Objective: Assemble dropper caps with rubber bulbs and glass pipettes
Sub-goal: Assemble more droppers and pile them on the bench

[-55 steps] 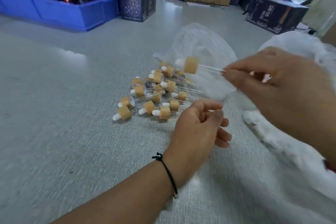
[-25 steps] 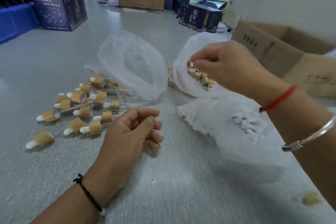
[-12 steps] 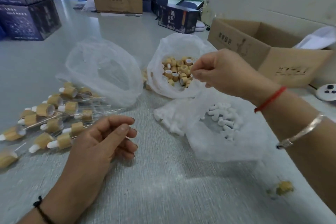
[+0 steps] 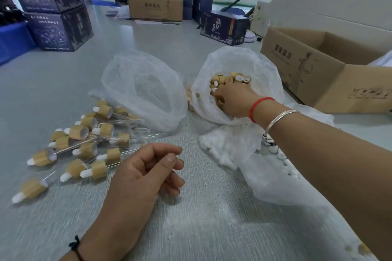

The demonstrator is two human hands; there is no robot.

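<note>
Caps (image 4: 230, 79), loose bamboo-coloured rings, sit piled in the cap bag (image 4: 212, 65), far right of centre on the table (image 4: 212, 218). They lie any way up, some showing white liners, so no shared axis. Right hand (image 4: 231, 99) is down inside the bag mouth, on the near edge of the pile, fingers curled into the caps; whether it has pinched one yet I cannot tell, fingertips hidden. Right hand clearly nearer the caps; the left is well apart from them.

Bulbs (image 4: 229, 152), small white pieces, lie in a flatter bulb bag (image 4: 265, 178) just in front of the cap bag, under the right forearm. So the next part sits toward the body from the right hand, a short pull back.

Left hand (image 4: 146, 174) rests on the table near centre, fingers loosely curled, thumb by the forefinger, gripping nothing visible. Just to its left: finished droppers (image 4: 91, 135), heaped, pipettes pointing mostly right toward the clear bag (image 4: 144, 89) behind them.

Likely step: picking a cap. Both hands would have to meet near centre for seating a bulb.
</note>
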